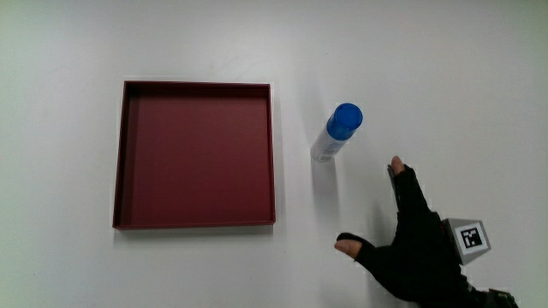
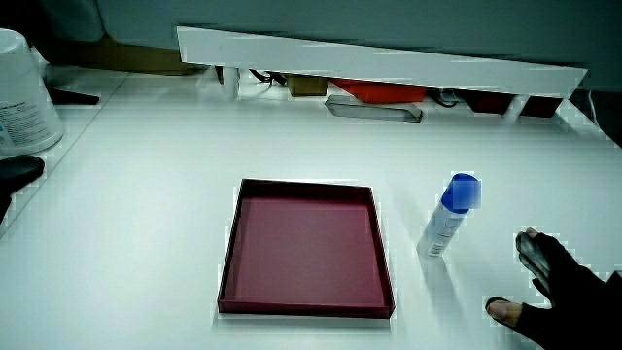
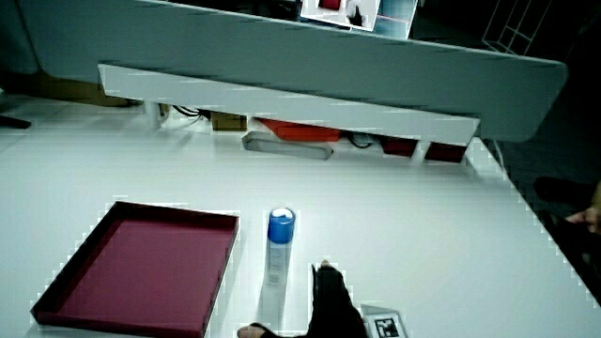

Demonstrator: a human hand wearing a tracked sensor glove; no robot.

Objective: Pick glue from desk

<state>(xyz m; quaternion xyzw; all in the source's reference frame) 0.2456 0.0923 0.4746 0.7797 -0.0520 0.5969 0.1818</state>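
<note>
Bright and even from overhead in the main view; white table [image 1: 445, 68] close to washed out, little texture left. Soft, faint shadow from the glue [image 1: 337, 133], falling toward the person. Darker band inside the tray [image 1: 197, 154] along its walls. Dimmer in both side views, darkening toward the partition [image 2: 389, 63], deep shadow beneath it. Black hand [image 1: 419, 248] nearly without detail.
</note>
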